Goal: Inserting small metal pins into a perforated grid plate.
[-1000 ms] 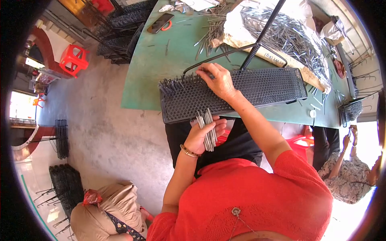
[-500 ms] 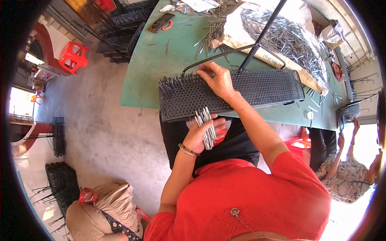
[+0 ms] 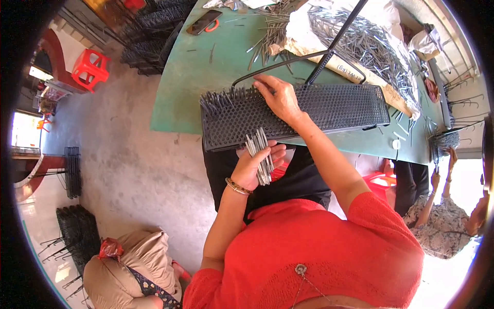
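Nails going into a perforated black board at frame centre.

I see my right hand (image 3: 280,99) pressed fingertips-down on the perforated black board (image 3: 329,108), which lies across the near edge of the green table (image 3: 206,67); whether the fingers pinch a nail I cannot tell. Just below it, my left hand (image 3: 254,167) is curled around a bundle of nails (image 3: 261,154). Upright nails (image 3: 221,98) fill the board's left end.

Left hand (image 3: 257,165) with a nail bundle (image 3: 261,157), right hand (image 3: 280,98) on the perforated black rack (image 3: 334,105).
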The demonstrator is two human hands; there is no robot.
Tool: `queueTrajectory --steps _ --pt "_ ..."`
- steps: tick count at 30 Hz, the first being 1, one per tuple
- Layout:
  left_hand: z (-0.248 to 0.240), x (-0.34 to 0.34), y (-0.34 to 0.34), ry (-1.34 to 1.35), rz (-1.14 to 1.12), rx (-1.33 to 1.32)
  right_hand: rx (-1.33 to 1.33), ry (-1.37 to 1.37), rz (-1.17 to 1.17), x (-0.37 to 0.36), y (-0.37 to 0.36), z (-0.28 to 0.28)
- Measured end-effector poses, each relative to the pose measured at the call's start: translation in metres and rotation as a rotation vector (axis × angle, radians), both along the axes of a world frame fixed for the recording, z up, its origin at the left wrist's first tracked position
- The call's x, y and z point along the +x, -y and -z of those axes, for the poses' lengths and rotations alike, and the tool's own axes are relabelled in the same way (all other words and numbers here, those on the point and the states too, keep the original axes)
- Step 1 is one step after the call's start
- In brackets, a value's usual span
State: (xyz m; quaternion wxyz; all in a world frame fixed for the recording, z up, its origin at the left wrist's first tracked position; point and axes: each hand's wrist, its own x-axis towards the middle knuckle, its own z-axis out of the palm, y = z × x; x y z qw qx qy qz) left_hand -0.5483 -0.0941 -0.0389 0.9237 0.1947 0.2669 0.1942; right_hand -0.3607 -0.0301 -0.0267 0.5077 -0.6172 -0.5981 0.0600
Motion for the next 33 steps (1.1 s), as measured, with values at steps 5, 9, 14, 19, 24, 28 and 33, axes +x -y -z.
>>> queueTrajectory --steps 5,9,14,19,24,28,33 --pt "-0.001 0.000 -0.001 -0.038 -0.016 0.000 -0.014 0.066 0.025 0.001 0.007 -0.009" --pt "-0.014 0.000 -0.008 -0.007 -0.049 0.082 -0.210 -0.156 -0.002 -0.012 0.041 -0.035" --pt "-0.019 0.005 -0.009 0.046 -0.019 0.160 -0.452 -0.383 -0.234 -0.014 0.066 -0.033" --pt "-0.017 0.009 -0.005 0.062 -0.001 0.183 -0.687 -0.725 -0.391 -0.006 0.069 -0.028" --pt "-0.015 0.011 -0.005 0.018 -0.005 0.165 -0.655 -0.760 -0.326 0.003 0.070 -0.025" --pt "-0.010 0.011 -0.005 0.009 -0.038 0.089 -0.359 -0.688 -0.153 0.016 0.060 -0.046" --pt "-0.010 0.015 0.001 0.025 0.018 0.088 -0.039 -0.268 0.060 0.027 0.035 -0.042"
